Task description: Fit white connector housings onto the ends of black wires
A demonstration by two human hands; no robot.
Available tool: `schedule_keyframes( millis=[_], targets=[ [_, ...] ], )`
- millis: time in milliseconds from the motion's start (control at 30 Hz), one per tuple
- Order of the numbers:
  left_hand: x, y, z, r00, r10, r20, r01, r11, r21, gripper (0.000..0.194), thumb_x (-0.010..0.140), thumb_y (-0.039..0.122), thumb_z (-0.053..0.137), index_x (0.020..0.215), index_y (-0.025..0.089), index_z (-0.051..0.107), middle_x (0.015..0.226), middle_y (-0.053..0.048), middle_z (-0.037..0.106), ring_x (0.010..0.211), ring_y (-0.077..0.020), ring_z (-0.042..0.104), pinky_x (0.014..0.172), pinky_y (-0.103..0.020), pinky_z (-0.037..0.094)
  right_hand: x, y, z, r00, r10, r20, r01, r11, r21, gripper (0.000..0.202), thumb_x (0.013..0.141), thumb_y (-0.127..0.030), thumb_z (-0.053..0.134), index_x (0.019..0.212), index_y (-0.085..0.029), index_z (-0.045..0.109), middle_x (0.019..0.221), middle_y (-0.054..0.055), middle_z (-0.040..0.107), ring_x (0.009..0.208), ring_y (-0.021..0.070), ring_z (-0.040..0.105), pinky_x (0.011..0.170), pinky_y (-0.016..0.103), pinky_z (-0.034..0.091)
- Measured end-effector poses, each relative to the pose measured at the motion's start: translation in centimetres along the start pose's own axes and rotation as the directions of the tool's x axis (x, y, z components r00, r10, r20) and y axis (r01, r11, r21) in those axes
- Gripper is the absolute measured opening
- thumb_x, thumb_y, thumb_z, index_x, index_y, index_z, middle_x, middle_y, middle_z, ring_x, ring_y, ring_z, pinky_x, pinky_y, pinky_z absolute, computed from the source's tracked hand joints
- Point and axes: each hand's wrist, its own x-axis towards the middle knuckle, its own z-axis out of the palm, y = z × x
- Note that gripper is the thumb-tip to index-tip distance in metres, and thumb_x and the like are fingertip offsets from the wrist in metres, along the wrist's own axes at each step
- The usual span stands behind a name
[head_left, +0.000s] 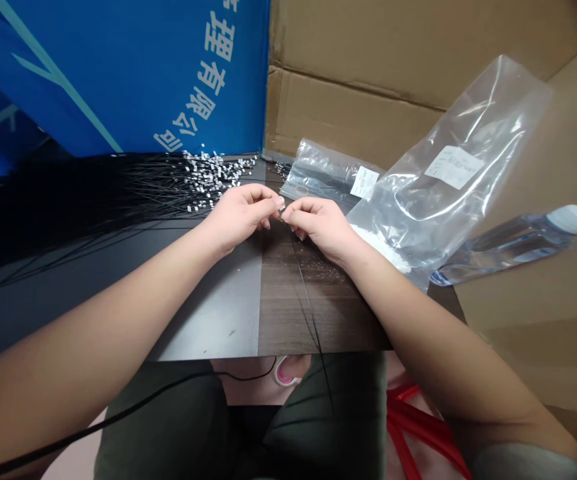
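My left hand [243,212] and my right hand [321,225] meet above the middle of the table, fingertips almost touching. Both are closed in a pinch at the end of one thin black wire [308,297]. From the fingertips the wire runs down over the table's front edge toward my lap. A small whitish bit shows at the left fingertips; its exact shape is too small to make out. Left of my hands lies a large bundle of black wires [133,183], many ending in small white connectors [208,170].
A clear bag [436,193] with a label and white pieces in its bottom lies right, beside a water bottle [513,247]. Behind my hands is a smaller bag [331,167] of dark strands. A blue panel [133,73] and cardboard [353,47] stand behind the table [218,307].
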Motion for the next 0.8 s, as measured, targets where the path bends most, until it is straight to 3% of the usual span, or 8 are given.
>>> schedule_keyframes(
  millis=[200, 500, 800],
  targets=[
    [-0.04, -0.11, -0.2, 0.999, 0.027, 0.04, -0.031, 0.995, 0.091, 0.018, 0.085, 0.031, 0.077, 0.082, 0.015, 0.072, 0.076, -0.002, 0.069, 0.062, -0.01, 0.055, 0.063, -0.026, 0.046, -0.07, -0.33, 0.19, 1.0, 0.001, -0.027, -0.002, 0.999, -0.048, 0.012, 0.075, -0.029, 0.076, 0.072, -0.019, 0.07, 0.063, -0.004, 0.058, 0.058, 0.0104, 0.044, 0.058, 0.029, 0.033],
    [0.12, -0.21, -0.1, 0.996, -0.085, 0.04, 0.086, 0.996, -0.012, 0.017, 0.082, 0.029, 0.078, 0.077, 0.015, 0.07, 0.07, -0.003, 0.068, 0.057, -0.0091, 0.054, 0.056, -0.024, 0.042, -0.19, -0.23, 0.16, 0.999, -0.018, -0.032, 0.015, 0.993, -0.116, 0.014, 0.079, -0.033, 0.075, 0.075, -0.019, 0.071, 0.063, -0.004, 0.055, 0.06, 0.0116, 0.042, 0.06, 0.03, 0.032],
    [0.27, -0.52, -0.41, 0.993, -0.097, 0.062, 0.097, 0.995, -0.003, 0.021, 0.082, 0.033, 0.081, 0.076, 0.014, 0.073, 0.075, -0.005, 0.072, 0.057, -0.0088, 0.055, 0.056, -0.023, 0.041, -0.49, -0.81, 0.19, 0.998, -0.042, -0.039, 0.034, 0.982, -0.186, 0.016, 0.08, -0.033, 0.074, 0.075, -0.018, 0.071, 0.063, -0.004, 0.055, 0.061, 0.0112, 0.042, 0.062, 0.031, 0.034]
  ],
)
